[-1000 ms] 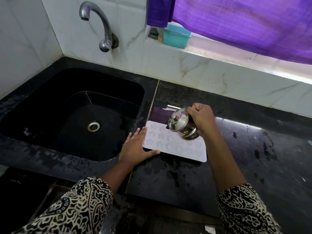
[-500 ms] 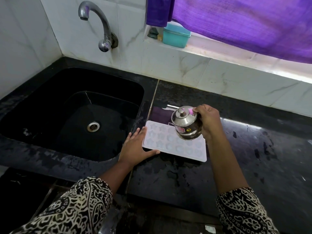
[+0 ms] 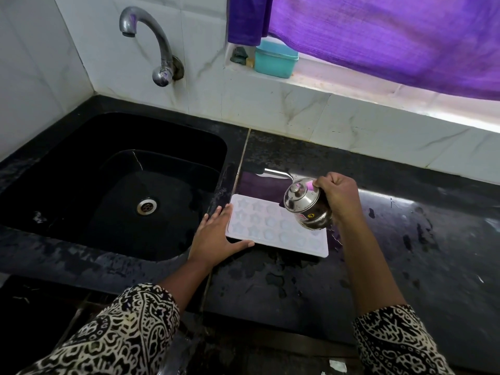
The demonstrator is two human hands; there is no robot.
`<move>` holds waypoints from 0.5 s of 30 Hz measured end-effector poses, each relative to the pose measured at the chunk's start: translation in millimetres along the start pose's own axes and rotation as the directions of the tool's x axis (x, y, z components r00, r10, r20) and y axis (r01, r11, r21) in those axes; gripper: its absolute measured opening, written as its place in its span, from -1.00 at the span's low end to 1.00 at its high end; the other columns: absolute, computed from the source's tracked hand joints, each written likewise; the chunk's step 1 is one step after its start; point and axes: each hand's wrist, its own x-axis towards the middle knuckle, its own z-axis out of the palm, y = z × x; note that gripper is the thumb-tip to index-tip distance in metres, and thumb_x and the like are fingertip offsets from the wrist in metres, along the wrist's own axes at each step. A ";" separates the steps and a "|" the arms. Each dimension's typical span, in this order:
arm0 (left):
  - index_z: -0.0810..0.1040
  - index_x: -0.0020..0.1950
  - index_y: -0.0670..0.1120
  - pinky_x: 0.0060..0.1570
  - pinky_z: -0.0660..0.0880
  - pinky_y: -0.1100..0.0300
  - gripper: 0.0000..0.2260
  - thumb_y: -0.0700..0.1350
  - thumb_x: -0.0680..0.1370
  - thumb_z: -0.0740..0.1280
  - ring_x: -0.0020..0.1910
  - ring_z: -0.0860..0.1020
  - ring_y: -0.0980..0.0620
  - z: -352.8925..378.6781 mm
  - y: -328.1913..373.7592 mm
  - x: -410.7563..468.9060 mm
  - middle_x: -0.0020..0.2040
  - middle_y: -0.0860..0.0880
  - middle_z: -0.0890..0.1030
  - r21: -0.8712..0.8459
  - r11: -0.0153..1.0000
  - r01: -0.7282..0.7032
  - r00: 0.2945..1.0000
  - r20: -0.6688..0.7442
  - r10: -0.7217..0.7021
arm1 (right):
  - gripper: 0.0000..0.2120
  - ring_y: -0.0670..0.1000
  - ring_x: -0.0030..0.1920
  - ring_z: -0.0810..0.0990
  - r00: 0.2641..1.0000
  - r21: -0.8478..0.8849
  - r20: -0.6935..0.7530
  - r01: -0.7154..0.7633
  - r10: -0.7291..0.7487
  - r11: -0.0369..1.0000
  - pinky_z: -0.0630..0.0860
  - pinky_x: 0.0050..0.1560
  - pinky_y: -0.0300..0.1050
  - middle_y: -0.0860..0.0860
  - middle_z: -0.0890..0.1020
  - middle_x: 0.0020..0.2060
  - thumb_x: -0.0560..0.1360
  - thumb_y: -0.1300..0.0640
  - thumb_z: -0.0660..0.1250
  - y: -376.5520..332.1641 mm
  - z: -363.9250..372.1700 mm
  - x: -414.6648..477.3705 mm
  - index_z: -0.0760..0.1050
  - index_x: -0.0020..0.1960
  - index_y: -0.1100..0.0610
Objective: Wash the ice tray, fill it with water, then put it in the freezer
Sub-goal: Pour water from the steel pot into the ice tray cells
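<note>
Left hand (image 3: 216, 238) fingers straight against ice tray (image 3: 273, 228), right hand (image 3: 339, 197) fingers gripping tilted steel pot (image 3: 305, 205)

The white ice tray (image 3: 266, 228) lies flat on the black tabletop (image 3: 405, 261) just right of the sink (image 3: 67, 247), star and round moulds up. My left hand (image 3: 216, 238) rests flat at its left edge; my right hand (image 3: 339, 196) holds a steel pot (image 3: 303, 204) tilted over its right end.

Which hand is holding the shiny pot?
The right hand grips the small steel pot above the ice tray. The left hand rests flat against the tray's left edge, fingers straight.
</note>
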 end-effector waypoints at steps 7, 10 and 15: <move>0.01 0.58 -0.02 0.50 -0.10 0.12 0.10 0.57 0.19 0.05 0.55 0.01 0.13 -0.8 -0.1 0.3 0.57 0.08 0.12 0.010 1.000 0.005 1.000 0.012 -0.005 | -0.68 -0.05 -0.46 0.26 0.999 -0.084 0.025 0.047 -0.045 0.995 0.27 -0.39 -0.16 0.01 0.31 -0.52 0.38 0.26 0.36 -0.5 0.2 2.0 0.30 -0.44 0.10; 0.01 0.58 -0.02 0.49 -0.12 0.13 0.09 0.57 0.19 0.07 0.55 0.01 0.13 -0.3 -0.4 0.5 0.57 0.08 0.13 -0.003 1.000 0.007 1.000 0.006 -0.007 | -0.70 -0.06 -0.46 0.26 0.998 -0.112 0.035 0.063 -0.060 0.992 0.25 -0.40 -0.17 0.02 0.31 -0.51 0.39 0.27 0.35 -1.3 0.9 2.2 0.30 -0.43 0.11; 0.01 0.58 -0.01 0.49 -0.11 0.13 0.09 0.58 0.19 0.06 0.54 0.01 0.13 -0.6 -0.1 0.4 0.57 0.09 0.13 0.001 1.000 0.005 1.000 0.006 -0.005 | -0.68 -0.07 -0.47 0.27 0.997 -0.135 0.032 0.080 -0.077 0.988 0.28 -0.41 -0.19 0.00 0.32 -0.53 0.40 0.27 0.35 -2.4 0.3 3.1 0.30 -0.44 0.11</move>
